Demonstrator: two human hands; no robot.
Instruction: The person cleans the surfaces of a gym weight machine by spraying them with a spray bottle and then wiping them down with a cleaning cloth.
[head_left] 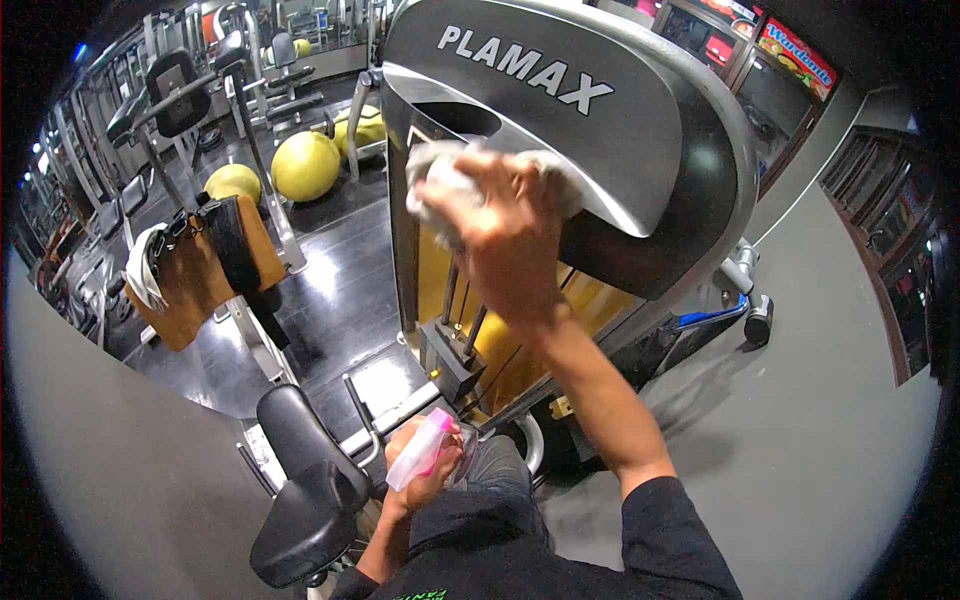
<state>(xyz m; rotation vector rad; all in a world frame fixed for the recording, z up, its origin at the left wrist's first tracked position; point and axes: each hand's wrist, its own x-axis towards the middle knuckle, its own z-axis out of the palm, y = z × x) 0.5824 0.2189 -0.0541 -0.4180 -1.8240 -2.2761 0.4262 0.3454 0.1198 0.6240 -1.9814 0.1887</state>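
Note:
A pale cloth (pixel 560 180) lies bunched under my right hand (pixel 500 230), which presses it on the lower left part of the machine's dark cover (pixel 640 130) lettered PLAMAX. The fingers are bent over the cloth, slightly blurred. Low in the view, near my lap, my left hand (pixel 425 470) is closed around a clear spray bottle (pixel 420 455) with a pink part at its top. The weight stack (pixel 450 360) stands below the cover, behind a yellowish panel.
A black padded seat (pixel 300 500) is at the lower left. Farther back are an orange-brown pad (pixel 190 280) with a white cloth and black straps, yellow exercise balls (pixel 306 166) and other gym machines. A grey wall (pixel 800 400) rises at the right.

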